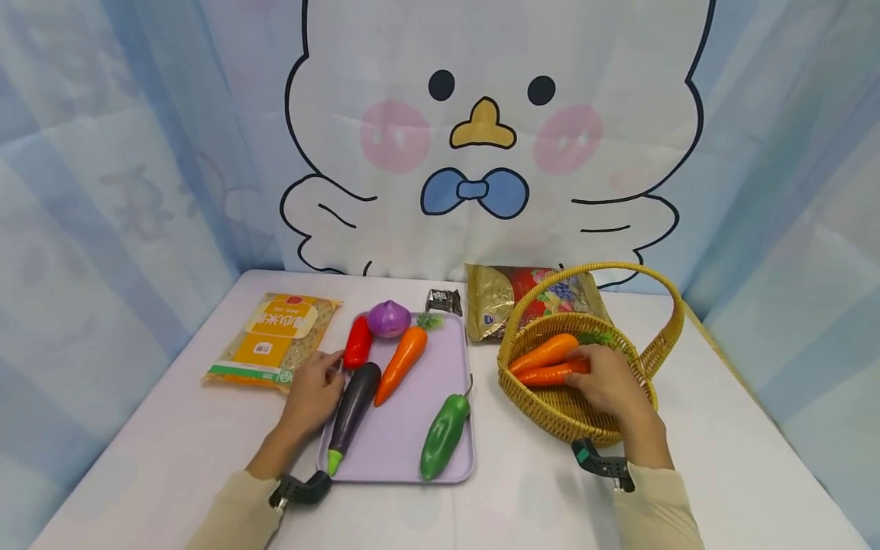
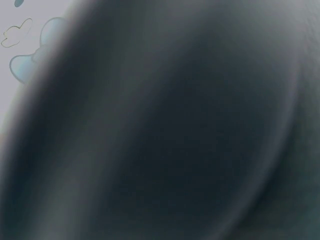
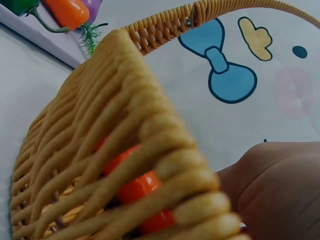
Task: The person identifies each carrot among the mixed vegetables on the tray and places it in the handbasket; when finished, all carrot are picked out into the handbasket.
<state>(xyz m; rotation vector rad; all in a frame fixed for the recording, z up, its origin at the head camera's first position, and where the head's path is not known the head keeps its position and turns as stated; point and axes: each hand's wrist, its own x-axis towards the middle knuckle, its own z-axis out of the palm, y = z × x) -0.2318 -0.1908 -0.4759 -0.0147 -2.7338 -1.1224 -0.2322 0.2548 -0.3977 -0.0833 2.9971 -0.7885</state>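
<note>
My right hand (image 1: 608, 382) reaches into a yellow wicker basket (image 1: 543, 416); its thumb and fingers hold the lower carrot (image 1: 543, 375). Another orange carrot (image 1: 546, 353) lies beside it. In the right wrist view, the basket's weave (image 3: 100, 150) hides the fingertips. My left hand (image 1: 312, 393) is at the left rim of a lilac tray (image 1: 402, 435), fingers bent, close to a red pepper (image 1: 357, 344) and an eggplant (image 1: 354, 409). A purple onion (image 1: 389, 319), a carrot (image 1: 402, 363) and a green pepper (image 1: 445, 437) also lie on the tray. A blurred dark surface fills most of the left wrist view.
Left of the tray lies a yellow grain packet (image 1: 275, 340). Behind the tray is a small black packet (image 1: 444, 301). A gold and red bag (image 1: 491, 302) lies behind the basket, whose tall handle (image 1: 605, 267) arches overhead. A printed curtain (image 1: 481, 229) stands behind the table.
</note>
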